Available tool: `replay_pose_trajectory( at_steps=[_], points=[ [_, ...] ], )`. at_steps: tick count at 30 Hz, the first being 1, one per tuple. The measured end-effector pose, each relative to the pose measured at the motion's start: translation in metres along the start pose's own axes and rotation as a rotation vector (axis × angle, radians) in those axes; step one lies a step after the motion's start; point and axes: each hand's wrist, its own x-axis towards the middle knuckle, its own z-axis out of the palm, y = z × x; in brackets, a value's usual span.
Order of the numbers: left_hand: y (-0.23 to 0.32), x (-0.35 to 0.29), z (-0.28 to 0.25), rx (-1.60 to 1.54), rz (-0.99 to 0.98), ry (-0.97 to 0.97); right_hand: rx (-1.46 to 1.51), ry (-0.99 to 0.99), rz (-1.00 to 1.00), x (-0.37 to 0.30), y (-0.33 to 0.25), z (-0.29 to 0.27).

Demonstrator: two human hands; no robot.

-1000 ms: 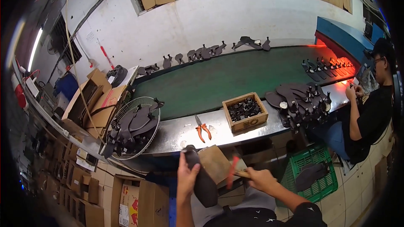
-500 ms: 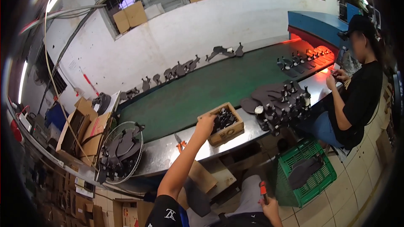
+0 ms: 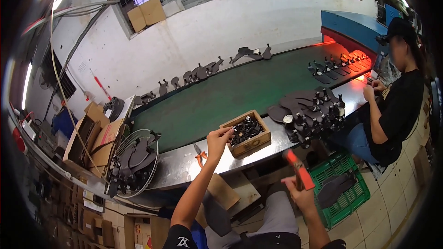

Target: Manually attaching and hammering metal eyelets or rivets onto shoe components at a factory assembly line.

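My left hand (image 3: pixel 218 143) is at the left rim of a wooden box (image 3: pixel 253 149) filled with small black pieces (image 3: pixel 247 129). Its fingers are pinched together, and whatever they hold is too small to make out. In my right hand (image 3: pixel 302 197), raised over my lap, is a red-headed hammer (image 3: pixel 302 173), its outline slightly blurred. A dark sole-shaped piece (image 3: pixel 217 216) lies by my left thigh, beside a tan block (image 3: pixel 223 191).
Orange-handled pliers (image 3: pixel 200 156) lie on the metal ledge, left of the box. Dark soles with black knobs (image 3: pixel 309 110) are heaped to its right. Beyond runs a green conveyor belt (image 3: pixel 207 97). A wire basket (image 3: pixel 154 175), a green crate (image 3: pixel 330 214) and a seated co-worker (image 3: pixel 392 97) flank me.
My left hand has drawn back out of the box to its left rim. The right hand has risen from beside my thigh with the hammer, whose head has swung up.
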Motion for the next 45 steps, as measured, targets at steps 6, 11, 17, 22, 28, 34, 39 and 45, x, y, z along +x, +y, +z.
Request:
replay_pose_trajectory(
  at_steps=[6, 11, 17, 22, 28, 34, 39, 45],
  points=[
    [0.096, -0.110, -0.009, -0.538, -0.287, -0.027, 0.224, -0.204, -0.222, 0.024, -0.077, 0.048],
    [0.125, -0.195, -0.027, -0.837, -0.318, 0.006, 0.134, -0.412, -0.270, 0.012, -0.099, 0.087],
    [0.101, -0.233, -0.036, -0.874, -0.318, 0.144, 0.224, -0.570, -0.244, -0.002, -0.060, 0.126],
    [0.090, -0.247, -0.046, -1.116, -0.388, 0.125, 0.406, -0.580, 0.031, -0.016, -0.070, 0.148],
    [0.073, -0.248, -0.063, -1.018, -0.437, 0.093, 0.390, -0.621, 0.090, -0.007, -0.053, 0.157],
    [0.029, -0.230, -0.092, 0.304, -0.163, 0.487, 0.136, -0.639, -0.006, 0.015, -0.036, 0.172],
    [-0.028, -0.192, -0.109, 0.468, 0.033, 0.498, 0.066, -0.738, -0.106, 0.036, -0.023, 0.197],
    [-0.024, -0.206, -0.102, 0.273, -0.069, 0.300, -0.190, -0.788, -0.168, 0.063, 0.006, 0.212]
  ],
)
